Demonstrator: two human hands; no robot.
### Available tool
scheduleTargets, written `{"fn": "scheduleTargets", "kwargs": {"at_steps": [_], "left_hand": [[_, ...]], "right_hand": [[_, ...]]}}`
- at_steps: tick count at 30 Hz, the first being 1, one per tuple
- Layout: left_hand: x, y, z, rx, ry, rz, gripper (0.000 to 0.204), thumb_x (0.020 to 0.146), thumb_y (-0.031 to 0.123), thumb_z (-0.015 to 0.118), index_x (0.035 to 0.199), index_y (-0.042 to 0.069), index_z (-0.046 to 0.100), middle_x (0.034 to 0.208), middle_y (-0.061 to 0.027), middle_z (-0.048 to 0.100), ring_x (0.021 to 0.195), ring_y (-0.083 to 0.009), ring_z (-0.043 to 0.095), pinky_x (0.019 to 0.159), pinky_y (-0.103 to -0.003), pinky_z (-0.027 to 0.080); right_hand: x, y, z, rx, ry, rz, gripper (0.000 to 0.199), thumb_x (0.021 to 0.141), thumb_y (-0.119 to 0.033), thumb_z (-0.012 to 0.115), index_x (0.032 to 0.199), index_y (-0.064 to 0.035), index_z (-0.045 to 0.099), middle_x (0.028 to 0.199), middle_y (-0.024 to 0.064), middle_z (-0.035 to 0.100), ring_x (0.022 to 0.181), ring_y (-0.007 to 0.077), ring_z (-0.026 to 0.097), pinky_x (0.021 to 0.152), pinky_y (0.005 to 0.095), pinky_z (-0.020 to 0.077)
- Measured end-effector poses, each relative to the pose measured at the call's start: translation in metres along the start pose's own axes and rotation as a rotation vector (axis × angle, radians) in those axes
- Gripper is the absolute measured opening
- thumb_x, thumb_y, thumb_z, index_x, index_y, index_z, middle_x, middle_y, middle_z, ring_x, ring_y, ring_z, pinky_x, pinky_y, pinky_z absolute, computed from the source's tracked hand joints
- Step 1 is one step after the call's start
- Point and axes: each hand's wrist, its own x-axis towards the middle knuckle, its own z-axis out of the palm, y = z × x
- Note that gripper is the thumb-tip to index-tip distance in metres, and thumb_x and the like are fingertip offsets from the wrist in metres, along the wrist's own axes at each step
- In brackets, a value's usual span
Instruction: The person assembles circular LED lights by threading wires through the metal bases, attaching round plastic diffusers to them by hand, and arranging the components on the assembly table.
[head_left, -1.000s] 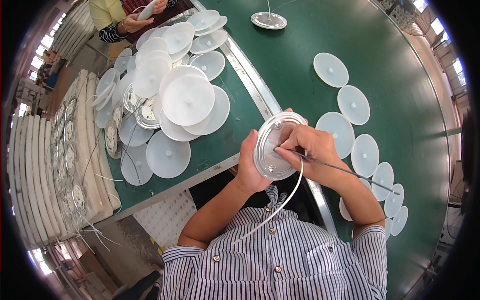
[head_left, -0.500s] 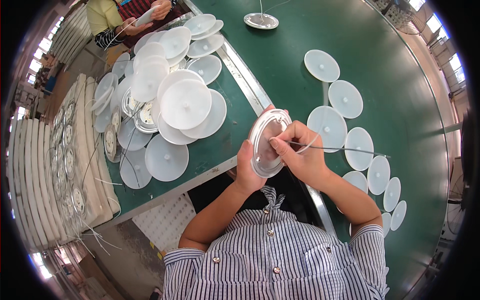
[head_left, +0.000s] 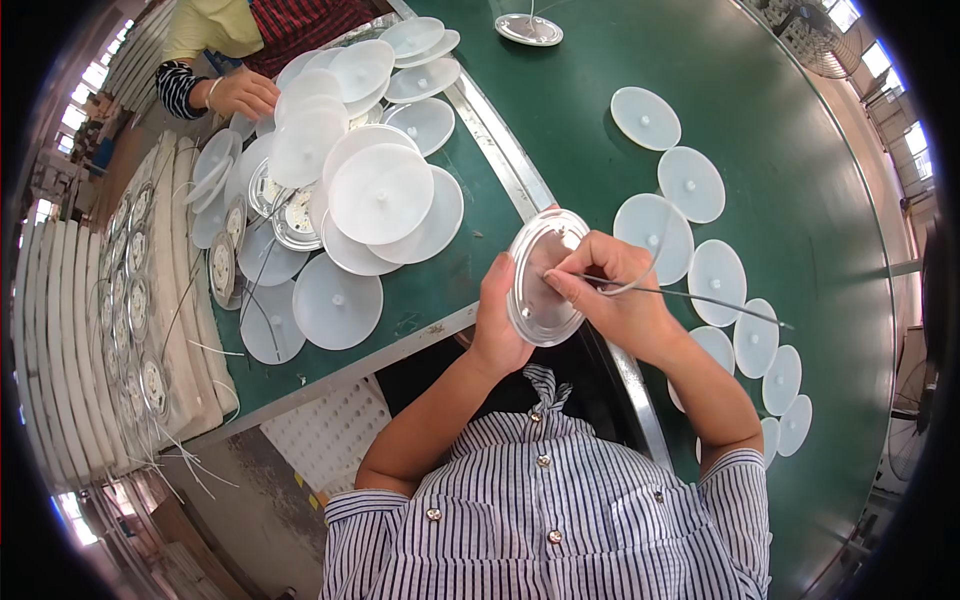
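Observation:
My left hand point(head_left: 497, 325) grips a round silver metal lamp base point(head_left: 533, 305) by its rim, its face tilted toward me. My right hand point(head_left: 628, 300) is closed in a pinch in front of the middle of that base, thumb and forefinger on the wires. A dark grey wire point(head_left: 725, 303) sticks out stiffly to the right from these fingers, and a pale wire point(head_left: 640, 283) curves up beside it. Where the wires meet the base is hidden by my fingertips.
Frosted white discs point(head_left: 382, 194) lie heaped with metal bases on the left table. More frosted discs point(head_left: 717, 283) run in a line along the green surface point(head_left: 560, 120) at right. One silver base point(head_left: 528, 30) lies far off. A co-worker's hand point(head_left: 244, 94) reaches the heap.
The co-worker, who was holding a pale disc, now has a hand down at the heap. My hands keep hold of the lamp base and wires, with only a slight shift.

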Motion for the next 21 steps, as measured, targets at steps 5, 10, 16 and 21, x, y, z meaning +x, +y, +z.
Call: {"fn": "scheduleTargets", "kwargs": {"at_steps": [5,10,16,21], "left_hand": [[0.001,0.004,0.008,-0.144,-0.060,-0.160,0.078,0.080,0.059,0.026,0.135,0.005,0.015,0.134,-0.0217,0.025,0.122,-0.0298,0.031,0.101,-0.040,0.025],[-0.002,-0.004,0.002,-0.246,-0.161,-0.044,0.076,0.079,0.050,0.045,0.136,0.011,0.012,0.133,-0.0118,0.028,0.120,-0.0236,0.034,0.098,-0.037,0.030],[-0.005,0.002,0.005,-0.110,0.033,-0.200,0.072,0.079,0.053,0.039,0.129,0.003,0.027,0.125,-0.0149,0.039,0.113,-0.0255,0.043,0.095,-0.039,0.036],[0.000,0.007,0.000,-0.272,0.184,-0.173,0.072,0.076,0.059,0.043,0.122,0.005,0.036,0.118,-0.0126,0.046,0.110,-0.0280,0.046,0.090,-0.041,0.040]], "right_hand": [[0.004,-0.007,-0.018,-0.040,-0.263,-0.113,0.014,0.072,-0.006,0.067,0.070,-0.0016,0.054,0.066,0.0036,0.056,0.058,0.0085,0.053,0.054,0.0214,0.0429],[0.002,-0.003,-0.009,0.034,-0.115,0.034,0.013,0.073,-0.006,0.065,0.071,-0.0010,0.053,0.064,0.0050,0.055,0.059,0.0099,0.053,0.051,0.0225,0.0424],[0.009,-0.008,-0.025,-0.195,-0.317,-0.145,0.015,0.068,-0.006,0.066,0.071,-0.0016,0.052,0.071,0.0092,0.056,0.060,0.0221,0.055,0.054,0.0292,0.0430],[0.008,0.000,-0.044,-0.164,-0.431,-0.319,0.011,0.072,-0.004,0.063,0.072,-0.0018,0.052,0.073,0.0085,0.059,0.065,0.0214,0.057,0.058,0.0308,0.0457]]}}
